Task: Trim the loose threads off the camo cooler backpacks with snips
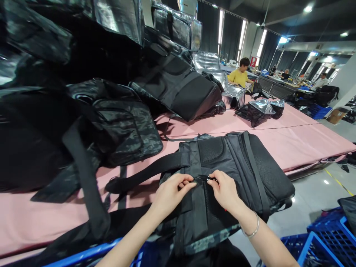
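In the head view, I have the right hand (pixel 226 191) clamped on small black snips (pixel 204 178) and the left hand (pixel 174 190) pinched together, on what I can't tell, over the black backpack (pixel 242 171) at the pink table's (pixel 302 129) near edge. I'd hold that pinch steady, blade tips lifted clear of the webbing strip (pixel 199 209).

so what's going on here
Someone is working on a black backpack at the edge of a pink-covered table. The right hand holds a small dark tool over it; the left hand is near the tool's tip, fingertips close together, whether gripping anything is unclear. More bags are heaped beyond.
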The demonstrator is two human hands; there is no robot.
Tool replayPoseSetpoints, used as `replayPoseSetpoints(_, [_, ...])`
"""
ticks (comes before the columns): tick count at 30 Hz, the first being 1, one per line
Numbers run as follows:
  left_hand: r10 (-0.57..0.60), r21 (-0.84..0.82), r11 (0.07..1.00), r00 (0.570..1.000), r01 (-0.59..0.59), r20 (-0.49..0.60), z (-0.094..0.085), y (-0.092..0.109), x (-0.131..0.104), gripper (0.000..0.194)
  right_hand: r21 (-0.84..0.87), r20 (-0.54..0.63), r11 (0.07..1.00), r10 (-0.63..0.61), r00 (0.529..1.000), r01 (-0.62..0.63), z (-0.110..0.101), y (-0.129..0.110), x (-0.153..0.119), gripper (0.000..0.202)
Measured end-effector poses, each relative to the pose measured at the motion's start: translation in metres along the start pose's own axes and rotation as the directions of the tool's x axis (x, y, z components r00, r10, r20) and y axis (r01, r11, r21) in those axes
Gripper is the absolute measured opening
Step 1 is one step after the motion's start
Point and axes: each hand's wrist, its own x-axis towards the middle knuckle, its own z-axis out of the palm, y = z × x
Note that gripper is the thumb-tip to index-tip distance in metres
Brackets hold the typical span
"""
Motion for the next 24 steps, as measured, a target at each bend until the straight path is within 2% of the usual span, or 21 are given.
replayPoseSetpoints(3, [0.090, 0.231, 0.969, 0.996, -0.090, 0.009, 0.002, 0.011, 0.001, 0.024, -0.031, 0.024, 0.999, -0.011, 1.000, 0.012, 0.000, 0.000, -0.001, 0.006])
replayPoseSetpoints(5, [0.115, 0.311, 0.944, 0.993, -0.113, 0.014, 0.006, 0.013, 0.001, 0.025, -0.047, 0.048, 0.999, -0.024, 0.999, 0.027, -0.002, 0.000, -0.001, 0.006])
replayPoseSetpoints(12, [0.006, 0.197, 0.980, 1.000, -0.010, 0.023, 0.013, 0.005, -0.003, 0.024, -0.059, 0.120, 0.988, -0.134, 0.984, 0.142, -0.008, 0.000, -0.001, 0.009])
replayPoseSetpoints(21, [0.054, 0.216, 0.975, 0.999, -0.052, -0.004, 0.015, 0.009, -0.004, 0.024, -0.127, 0.107, 0.978, -0.153, 0.982, 0.167, 0.001, -0.007, 0.000, 0.004])
replayPoseSetpoints(24, [0.052, 0.143, 0.989, 0.997, -0.043, -0.057, 0.014, 0.008, -0.006, 0.023, -0.080, 0.079, 0.983, -0.161, 0.984, 0.167, 0.002, -0.005, -0.001, 0.004])
